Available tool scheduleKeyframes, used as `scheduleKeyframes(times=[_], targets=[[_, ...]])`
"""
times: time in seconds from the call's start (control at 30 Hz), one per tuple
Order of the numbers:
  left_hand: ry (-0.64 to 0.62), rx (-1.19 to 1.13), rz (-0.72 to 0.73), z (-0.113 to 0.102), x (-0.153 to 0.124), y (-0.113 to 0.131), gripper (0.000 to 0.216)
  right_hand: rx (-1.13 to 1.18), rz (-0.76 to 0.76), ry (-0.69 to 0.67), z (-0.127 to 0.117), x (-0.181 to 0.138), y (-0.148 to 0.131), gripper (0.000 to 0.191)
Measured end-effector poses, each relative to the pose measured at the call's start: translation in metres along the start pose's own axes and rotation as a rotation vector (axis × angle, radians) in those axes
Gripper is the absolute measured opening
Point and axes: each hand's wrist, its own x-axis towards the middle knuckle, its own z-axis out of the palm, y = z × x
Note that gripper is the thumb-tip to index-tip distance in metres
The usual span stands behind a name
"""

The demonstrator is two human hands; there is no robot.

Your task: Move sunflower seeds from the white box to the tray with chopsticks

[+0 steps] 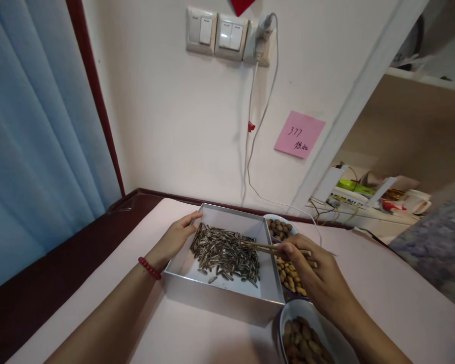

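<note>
Chopsticks [263, 245] pointed left from the right hand [315, 272], closed around them, toward the seeds [225, 255]; the left hand [175, 236] touched the box [223, 298] rightward, grip unclear.

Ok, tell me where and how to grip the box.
Probably pinch the left wall, coming from the left, where the left hand sits: the box has thin, upright walls, while bowls crowd its right side.
</note>
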Motion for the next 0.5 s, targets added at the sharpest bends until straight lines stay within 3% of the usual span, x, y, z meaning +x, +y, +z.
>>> scheduleKeyframes(times=[0.2, 0.5], targets=[[-0.022, -0.012, 0.024, -0.002, 0.002, -0.01, 0.043, -0.082, -0.036, -0.042, 0.01, 0.015, 0.006, 0.029], [-0.017, -0.007, 0.013, -0.002, 0.001, -0.005, 0.045, -0.033, -0.027, 0.043, 0.007, 0.01, 0.01, 0.03]])
